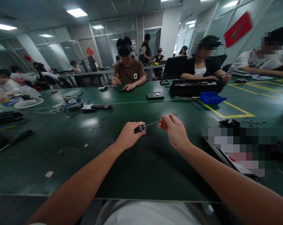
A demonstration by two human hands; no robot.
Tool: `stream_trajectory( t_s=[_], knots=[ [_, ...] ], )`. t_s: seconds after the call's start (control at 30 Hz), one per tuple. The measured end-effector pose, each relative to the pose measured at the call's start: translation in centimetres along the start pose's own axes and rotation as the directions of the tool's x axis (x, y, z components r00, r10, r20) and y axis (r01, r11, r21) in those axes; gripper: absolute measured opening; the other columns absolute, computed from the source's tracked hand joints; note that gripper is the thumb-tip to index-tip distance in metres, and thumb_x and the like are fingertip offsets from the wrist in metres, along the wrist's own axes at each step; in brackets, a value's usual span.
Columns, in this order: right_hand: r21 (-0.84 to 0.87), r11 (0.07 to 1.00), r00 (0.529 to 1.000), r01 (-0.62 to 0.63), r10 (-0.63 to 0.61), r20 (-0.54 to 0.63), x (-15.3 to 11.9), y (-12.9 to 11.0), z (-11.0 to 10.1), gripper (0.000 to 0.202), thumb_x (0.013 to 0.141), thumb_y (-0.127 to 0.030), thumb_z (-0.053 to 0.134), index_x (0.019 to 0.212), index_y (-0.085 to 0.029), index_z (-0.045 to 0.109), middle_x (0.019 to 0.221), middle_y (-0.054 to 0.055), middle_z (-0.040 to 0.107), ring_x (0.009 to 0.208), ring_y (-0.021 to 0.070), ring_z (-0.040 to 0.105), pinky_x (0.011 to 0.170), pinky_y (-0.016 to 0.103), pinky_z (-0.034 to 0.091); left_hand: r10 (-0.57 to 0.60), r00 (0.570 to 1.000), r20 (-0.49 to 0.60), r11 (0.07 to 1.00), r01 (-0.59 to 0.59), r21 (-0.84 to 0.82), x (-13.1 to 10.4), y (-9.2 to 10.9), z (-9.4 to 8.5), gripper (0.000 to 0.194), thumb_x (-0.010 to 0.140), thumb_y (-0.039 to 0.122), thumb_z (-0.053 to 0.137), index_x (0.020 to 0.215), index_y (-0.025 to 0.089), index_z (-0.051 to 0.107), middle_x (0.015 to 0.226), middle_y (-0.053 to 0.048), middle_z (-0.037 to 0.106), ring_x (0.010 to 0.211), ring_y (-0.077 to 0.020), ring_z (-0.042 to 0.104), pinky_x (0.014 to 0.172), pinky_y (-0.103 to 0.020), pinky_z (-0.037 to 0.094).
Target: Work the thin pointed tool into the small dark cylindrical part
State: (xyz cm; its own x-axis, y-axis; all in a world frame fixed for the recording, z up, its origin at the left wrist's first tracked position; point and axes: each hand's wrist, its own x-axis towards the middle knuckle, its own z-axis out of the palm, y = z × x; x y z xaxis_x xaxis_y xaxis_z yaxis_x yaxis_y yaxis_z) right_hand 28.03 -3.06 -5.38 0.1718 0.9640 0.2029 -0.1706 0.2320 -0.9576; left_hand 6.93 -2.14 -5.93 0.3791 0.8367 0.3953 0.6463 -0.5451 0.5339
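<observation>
My left hand (127, 137) is closed around a short black cylinder (138, 128) with a silvery ring at its open end, which faces me. A thin screwdriver (152, 123) with a bare metal shaft reaches from my right hand (175, 132) to the cylinder's right side. My right fingers are pinched around its reddish handle, mostly hidden by them. Whether the tip touches the cylinder or goes into it I cannot tell. Both hands are above the green table (155, 175), near its front middle.
A circuit board drive (155, 96) lies ahead, with a blue bin (212, 97) to its right. Small black parts (229, 123) and scattered screws lie at the right. At the left are a long screwdriver (21, 136), a pen-like tool (102, 106) and cables. Several people work across the table.
</observation>
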Motion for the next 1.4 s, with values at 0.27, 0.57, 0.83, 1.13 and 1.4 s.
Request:
stream_trajectory(
  t_s=[0.27,0.57,0.83,1.13,1.4],
  knots=[
    [-0.406,0.845,0.937,0.347,-0.331,0.112,-1.6,-1.0,0.2,0.019,0.098,-0.040,0.048,0.098,-0.022,0.057,0.082,0.003,0.069,0.075,0.0194,0.067,0.072,0.037,0.052,-0.018,1.000,0.006,0.999,0.018,0.040,0.0,0.1,-0.1,0.038,0.085,0.033,0.074,0.122,0.027,0.068,0.110,-0.003,0.072,0.099,-0.0234,0.061,0.093,-0.040,0.045],
    [-0.506,0.773,0.922,0.382,-0.358,0.150,-1.7,-1.3,0.1,0.017,0.100,-0.037,0.046,0.099,-0.023,0.055,0.084,0.004,0.071,0.078,0.0201,0.069,0.073,0.036,0.050,-0.002,1.000,0.004,0.999,0.002,0.051,0.0,0.1,0.0,0.038,0.085,0.034,0.074,0.122,0.027,0.068,0.113,-0.004,0.072,0.103,-0.0245,0.062,0.101,-0.045,0.042],
    [-0.532,0.757,0.924,0.379,-0.333,0.185,-1.8,-1.6,0.1,0.016,0.100,-0.035,0.044,0.096,-0.023,0.054,0.080,0.004,0.071,0.075,0.0201,0.068,0.072,0.035,0.050,-0.022,1.000,-0.011,0.998,0.023,0.065,0.1,0.0,0.0,0.038,0.085,0.033,0.074,0.122,0.026,0.068,0.110,-0.004,0.072,0.102,-0.0243,0.062,0.098,-0.043,0.043],
    [-0.503,0.793,0.939,0.344,-0.284,0.195,-1.6,-1.5,0.2,0.015,0.099,-0.035,0.045,0.096,-0.023,0.054,0.081,0.004,0.071,0.075,0.0202,0.069,0.072,0.036,0.050,-0.021,1.000,-0.023,0.998,0.022,0.060,0.1,0.1,-0.2,0.038,0.084,0.029,0.075,0.121,0.025,0.067,0.112,-0.004,0.072,0.102,-0.0235,0.061,0.097,-0.042,0.043],
    [-0.508,0.772,0.923,0.381,-0.351,0.159,-1.9,-1.6,0.2,0.016,0.100,-0.036,0.044,0.098,-0.024,0.054,0.082,0.004,0.071,0.076,0.0201,0.069,0.072,0.036,0.050,-0.027,0.999,-0.024,0.998,0.028,0.065,0.2,0.2,-0.2,0.038,0.084,0.031,0.075,0.121,0.027,0.068,0.111,-0.004,0.072,0.101,-0.0241,0.061,0.098,-0.043,0.042]
  ],
)
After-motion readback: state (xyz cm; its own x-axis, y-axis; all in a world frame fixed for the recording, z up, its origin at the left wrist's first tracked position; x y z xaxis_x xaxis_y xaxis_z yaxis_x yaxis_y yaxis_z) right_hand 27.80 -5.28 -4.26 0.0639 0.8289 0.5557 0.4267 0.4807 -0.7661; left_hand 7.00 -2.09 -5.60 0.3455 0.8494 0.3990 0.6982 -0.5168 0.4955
